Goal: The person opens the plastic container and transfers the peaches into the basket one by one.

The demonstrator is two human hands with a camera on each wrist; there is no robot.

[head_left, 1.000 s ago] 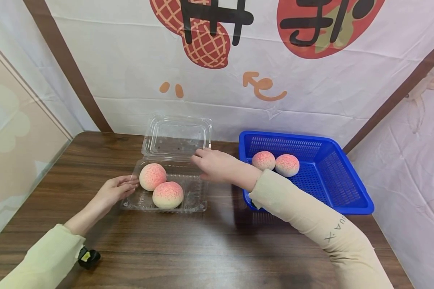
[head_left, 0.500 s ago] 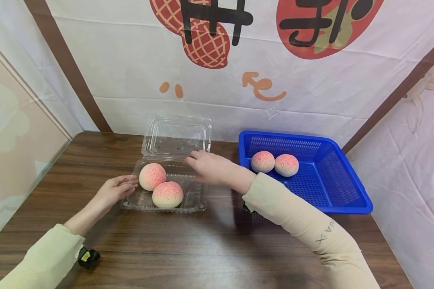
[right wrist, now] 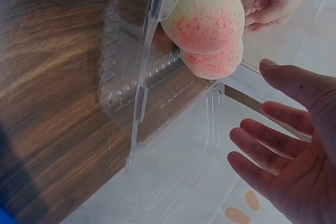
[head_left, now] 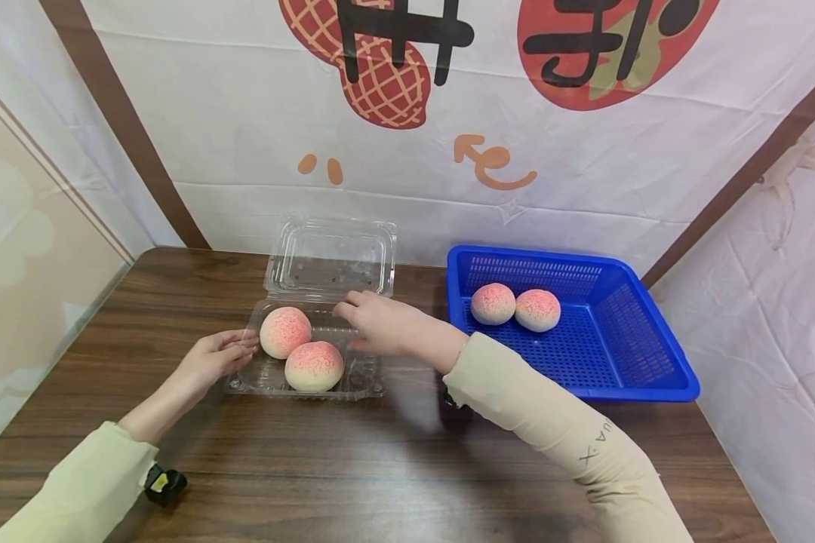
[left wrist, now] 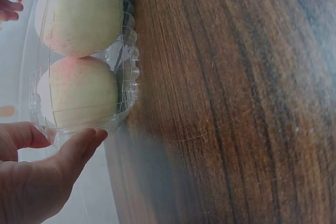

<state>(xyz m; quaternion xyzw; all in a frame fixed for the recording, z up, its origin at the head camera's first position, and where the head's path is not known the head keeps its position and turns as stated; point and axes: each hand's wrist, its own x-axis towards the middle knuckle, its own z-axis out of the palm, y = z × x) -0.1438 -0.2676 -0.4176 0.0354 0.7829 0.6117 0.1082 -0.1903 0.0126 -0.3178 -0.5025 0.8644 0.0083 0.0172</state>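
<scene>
A clear plastic clamshell container (head_left: 363,362) lies on the table with its lid (head_left: 333,256) raised at the back. Two pink-speckled, peach-like rounds sit inside: one at the back left (head_left: 285,332), one nearer the front (head_left: 315,367). My left hand (head_left: 210,362) touches the container's left end, with thumb and fingers fairly straight and a gap between them. Over the container's right part hovers my right hand (head_left: 387,326). In the right wrist view, its fingers (right wrist: 262,169) are spread and loosely bent, holding nothing.
To the right stands a blue plastic basket (head_left: 662,362), with two more of the same rounds (head_left: 493,304) at its back left. Behind the wooden table (head_left: 299,475) hangs a printed cloth (head_left: 244,121).
My right hand has shifted slightly left and toward me, from near the lid's hinge over the container. My left hand, the container and the rounds have stayed in place.
</scene>
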